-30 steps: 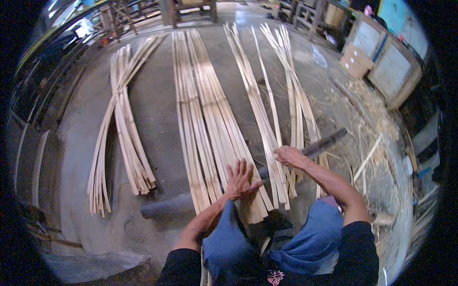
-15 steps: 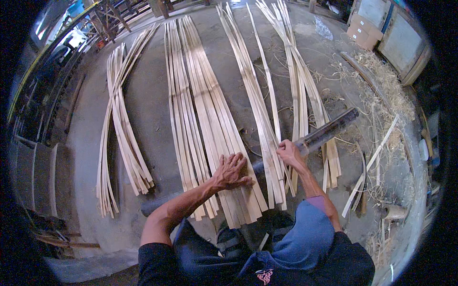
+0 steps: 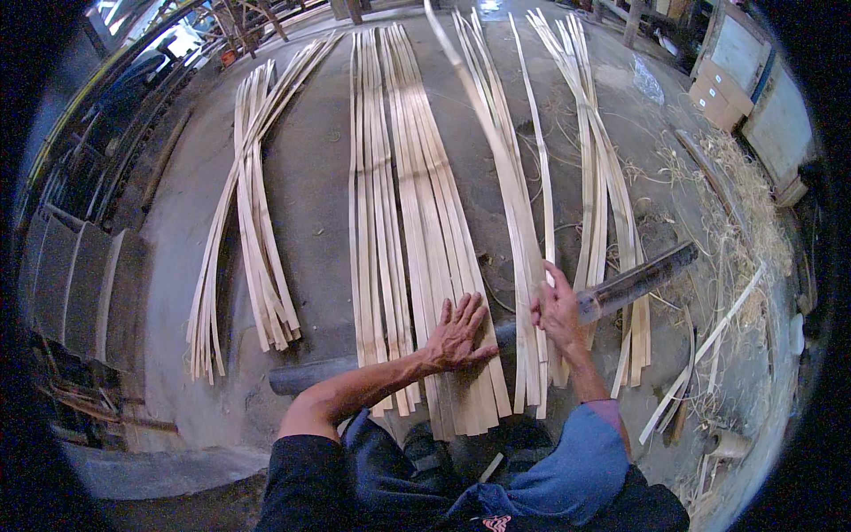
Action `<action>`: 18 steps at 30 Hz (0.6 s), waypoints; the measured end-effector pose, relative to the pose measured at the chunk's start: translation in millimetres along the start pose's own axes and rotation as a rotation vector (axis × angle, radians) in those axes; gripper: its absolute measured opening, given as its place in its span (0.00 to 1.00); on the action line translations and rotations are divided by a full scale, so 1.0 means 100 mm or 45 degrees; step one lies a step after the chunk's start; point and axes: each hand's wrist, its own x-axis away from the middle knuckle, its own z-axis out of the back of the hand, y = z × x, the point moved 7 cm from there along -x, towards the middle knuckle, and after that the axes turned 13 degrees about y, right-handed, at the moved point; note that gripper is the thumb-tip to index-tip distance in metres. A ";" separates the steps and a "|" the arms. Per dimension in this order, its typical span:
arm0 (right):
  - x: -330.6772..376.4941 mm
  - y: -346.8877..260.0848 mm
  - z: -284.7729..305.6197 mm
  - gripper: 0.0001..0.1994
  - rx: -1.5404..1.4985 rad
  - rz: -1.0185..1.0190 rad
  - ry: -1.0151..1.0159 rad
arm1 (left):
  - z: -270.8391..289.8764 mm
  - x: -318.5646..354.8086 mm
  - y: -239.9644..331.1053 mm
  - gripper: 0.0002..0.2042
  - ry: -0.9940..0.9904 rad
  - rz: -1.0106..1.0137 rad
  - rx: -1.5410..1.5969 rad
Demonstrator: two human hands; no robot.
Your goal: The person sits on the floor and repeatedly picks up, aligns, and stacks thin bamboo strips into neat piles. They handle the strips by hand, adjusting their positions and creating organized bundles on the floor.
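Note:
My left hand (image 3: pixel 458 335) lies flat, fingers spread, on the wide middle row of pale wooden strips (image 3: pixel 434 204), which look like split bamboo. My right hand (image 3: pixel 558 312) is closed around the near end of one strip (image 3: pixel 496 133), whose far part rises off the bundle beneath it. That right-middle bundle (image 3: pixel 523 363) and the middle row rest their near ends across a dark round pipe (image 3: pixel 638 282), lying crosswise in front of my knees. A single narrow strip (image 3: pixel 538 142) lies just right of the held one.
Crossed strip bundles lie at the left (image 3: pixel 251 177) and right (image 3: pixel 589 115). Curly shavings (image 3: pixel 753 195) heap along the right side, with loose offcuts (image 3: pixel 709 355) nearer me. A cardboard box (image 3: pixel 720 93) stands at the far right; grey panels (image 3: pixel 89 284) stand at the left.
My right hand has taken hold of one strip and lifted it, so its far part now stands above the bundle. My left hand stays pressed on the middle row. The whole view has shifted slightly.

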 end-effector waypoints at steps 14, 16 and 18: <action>-0.19 0.59 -0.56 0.22 0.012 -0.263 -0.147 | 0.06 0.00 0.06 0.41 0.055 -0.021 0.025; -0.13 0.58 -0.58 0.22 0.034 -0.285 -0.185 | 0.06 0.00 0.06 0.40 0.060 -0.019 -0.009; -0.06 0.57 -0.62 0.22 -0.037 -0.332 -0.211 | 0.06 0.00 0.05 0.39 0.047 -0.025 -0.009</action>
